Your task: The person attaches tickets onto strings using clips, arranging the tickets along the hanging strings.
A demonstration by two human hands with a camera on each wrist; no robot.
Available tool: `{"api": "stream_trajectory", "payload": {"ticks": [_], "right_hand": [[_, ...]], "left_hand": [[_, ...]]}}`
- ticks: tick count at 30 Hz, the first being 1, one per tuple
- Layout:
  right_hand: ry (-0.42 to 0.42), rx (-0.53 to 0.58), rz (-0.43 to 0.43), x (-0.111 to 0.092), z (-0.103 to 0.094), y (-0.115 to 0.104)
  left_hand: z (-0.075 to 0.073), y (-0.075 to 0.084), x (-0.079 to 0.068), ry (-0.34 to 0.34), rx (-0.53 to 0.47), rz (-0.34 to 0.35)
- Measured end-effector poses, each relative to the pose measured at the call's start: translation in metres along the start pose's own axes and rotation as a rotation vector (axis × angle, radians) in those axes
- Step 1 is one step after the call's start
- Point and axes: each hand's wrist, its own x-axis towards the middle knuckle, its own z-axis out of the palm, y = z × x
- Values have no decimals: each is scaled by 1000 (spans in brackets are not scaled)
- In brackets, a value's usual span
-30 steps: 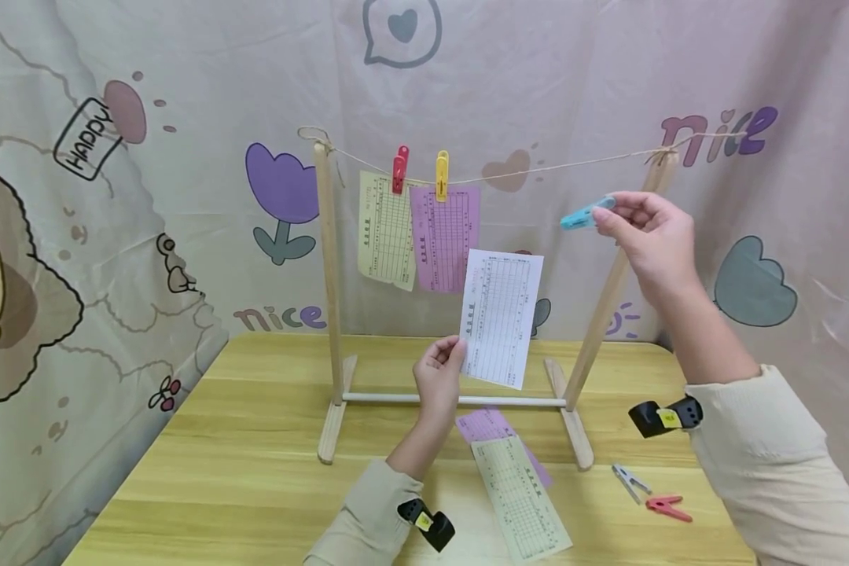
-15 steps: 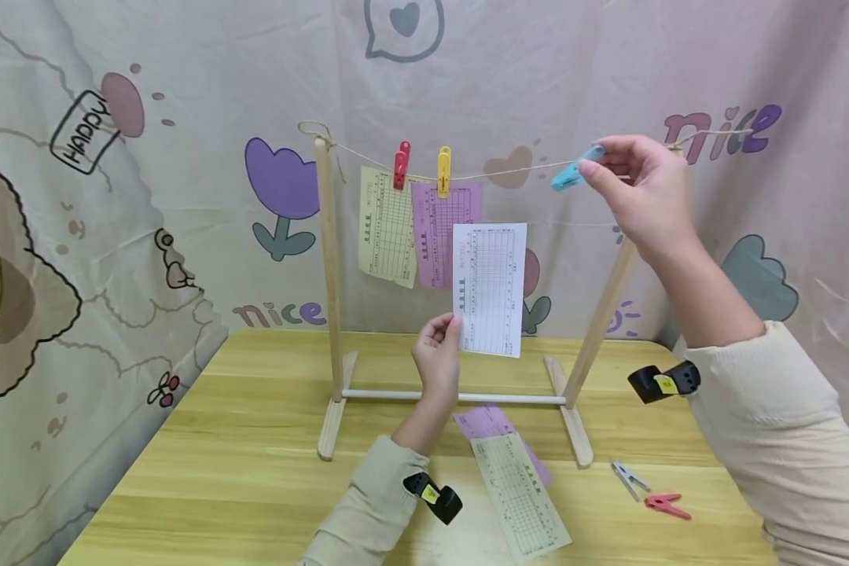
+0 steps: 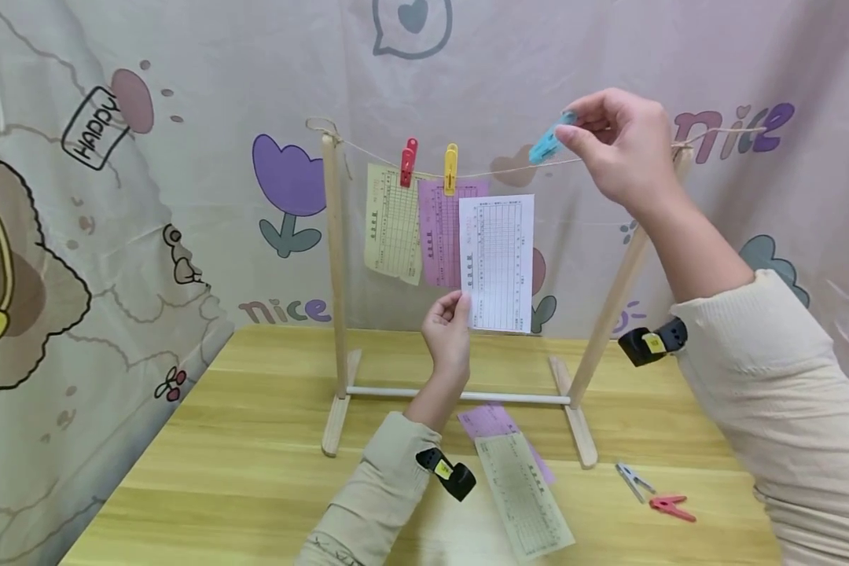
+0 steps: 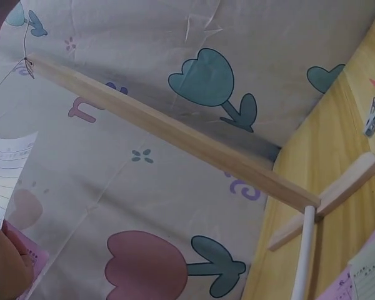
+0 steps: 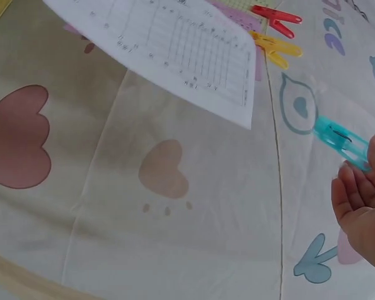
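Observation:
My left hand (image 3: 447,334) pinches the lower left edge of a white printed slip (image 3: 497,263), holding it upright just below the string (image 3: 512,169). Between thumb and fingers, my right hand (image 3: 626,149) grips a blue clothespin (image 3: 552,140) by its handle end, with the tip pointing down and left near the string. In the right wrist view the clothespin (image 5: 340,142) is apart from the slip (image 5: 175,56). A red clothespin (image 3: 409,163) fixes a yellow slip (image 3: 394,224) to the string, and a yellow clothespin (image 3: 450,169) fixes a purple slip (image 3: 440,236), partly hidden by the white one.
The string runs between two wooden posts (image 3: 335,267) joined low by a white rod (image 3: 396,391). On the table (image 3: 205,472) lie a yellowish slip (image 3: 525,495) over a purple slip (image 3: 491,420), a grey clothespin (image 3: 633,481) and a red-pink clothespin (image 3: 672,507).
The left hand has raised the white slip towards the string. My right hand has moved up and left with the blue clothespin, which now tilts more steeply. The hanging slips stay in place.

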Motion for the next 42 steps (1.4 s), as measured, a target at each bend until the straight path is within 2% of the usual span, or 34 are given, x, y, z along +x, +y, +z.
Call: {"api": "stream_trajectory", "payload": {"ticks": [6, 10, 15, 24, 32, 42], "right_hand": [[-62, -94, 3, 12, 6, -7], [-101, -206, -6, 19, 10, -9], [-162, -275, 17, 30, 16, -11], [-219, -320, 81, 42, 25, -11], [-258, -309, 75, 42, 34, -7], [-296, -365, 81, 39, 42, -6]], "left_hand": [[7, 3, 4, 8, -10, 2], [8, 3, 5, 4, 2, 2], [8, 4, 8, 9, 14, 8], [12, 8, 10, 6, 17, 23], [14, 9, 11, 13, 12, 16], [15, 8, 12, 26, -4, 28]]}}
